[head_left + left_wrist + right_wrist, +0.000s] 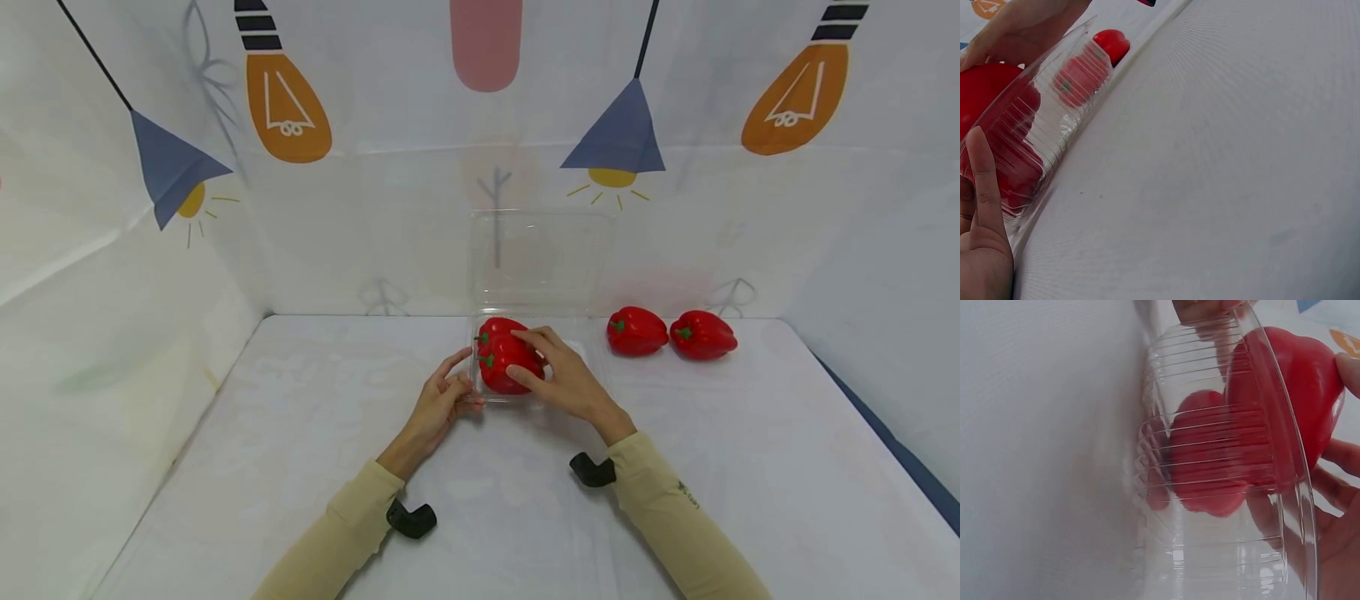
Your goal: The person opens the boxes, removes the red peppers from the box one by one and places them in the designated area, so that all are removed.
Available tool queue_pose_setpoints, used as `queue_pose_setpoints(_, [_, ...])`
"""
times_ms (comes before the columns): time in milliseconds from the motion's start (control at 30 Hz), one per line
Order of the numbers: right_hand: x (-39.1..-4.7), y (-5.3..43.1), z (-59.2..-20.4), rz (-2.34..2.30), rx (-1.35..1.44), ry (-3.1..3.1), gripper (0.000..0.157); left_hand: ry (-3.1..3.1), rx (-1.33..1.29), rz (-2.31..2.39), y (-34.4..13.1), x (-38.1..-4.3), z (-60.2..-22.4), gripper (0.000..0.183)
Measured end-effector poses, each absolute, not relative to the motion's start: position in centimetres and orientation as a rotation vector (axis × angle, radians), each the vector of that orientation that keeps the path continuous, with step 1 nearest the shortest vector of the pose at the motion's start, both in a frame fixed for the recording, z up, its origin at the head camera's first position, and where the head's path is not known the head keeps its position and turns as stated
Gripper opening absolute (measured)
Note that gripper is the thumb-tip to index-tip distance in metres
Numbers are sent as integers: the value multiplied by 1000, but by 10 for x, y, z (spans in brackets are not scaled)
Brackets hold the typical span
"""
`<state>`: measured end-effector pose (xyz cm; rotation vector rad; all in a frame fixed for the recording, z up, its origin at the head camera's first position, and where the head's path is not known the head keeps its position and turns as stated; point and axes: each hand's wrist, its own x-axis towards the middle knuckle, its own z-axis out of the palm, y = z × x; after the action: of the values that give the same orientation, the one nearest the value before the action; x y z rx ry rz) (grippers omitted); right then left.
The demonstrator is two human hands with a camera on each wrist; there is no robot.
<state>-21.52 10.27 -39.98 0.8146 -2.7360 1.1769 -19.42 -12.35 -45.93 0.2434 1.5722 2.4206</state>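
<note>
Red pepper [507,367], smooth and firm, sits in right hand [566,379] grip; left hand [438,408] steadies flimsy clamshell [592,354].

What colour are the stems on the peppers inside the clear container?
Green, on red peppers in the clear container; the head view shows it best.

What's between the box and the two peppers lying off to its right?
Bare table, in the head view: nothing between the box and the two peppers.
</note>
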Motion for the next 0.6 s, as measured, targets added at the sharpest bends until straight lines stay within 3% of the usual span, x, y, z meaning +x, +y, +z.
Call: queue_pose_setpoints(600, [-210, 125, -380, 1138, 785, -2727, 61, 1626, 235, 2433, -121, -193, -460, 56])
